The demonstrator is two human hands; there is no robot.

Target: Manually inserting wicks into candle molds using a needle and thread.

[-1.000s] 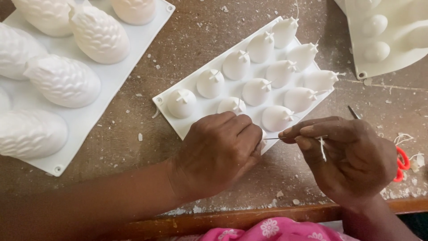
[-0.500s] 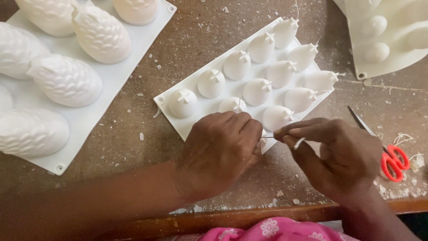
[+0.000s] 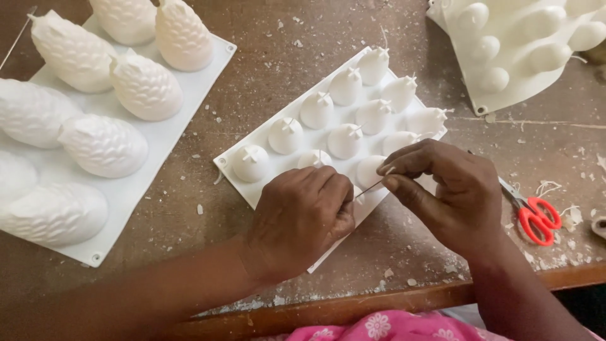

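Fingers (image 3: 394, 173) of right hand (image 3: 451, 199) now pinch needle (image 3: 369, 187), loose wick gone; left hand (image 3: 303, 218) fisted on small mold (image 3: 243, 173), counter front edge; scissors (image 3: 533, 215) uncovered.

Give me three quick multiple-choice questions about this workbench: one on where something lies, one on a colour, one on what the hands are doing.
1. Where do the scissors lie?
A. right of the right hand
B. on the large mould
C. left of the left hand

2. What colour are the scissor handles?
A. blue
B. red
C. black

3. What is the right hand doing?
A. resting flat on the table
B. gripping the scissors
C. pinching a thin needle

Answers: 1 A, they lie on the table beside that hand. 2 B, the loops are red. 3 C, fingertips close on the needle, which runs toward the left hand on the small white mould.
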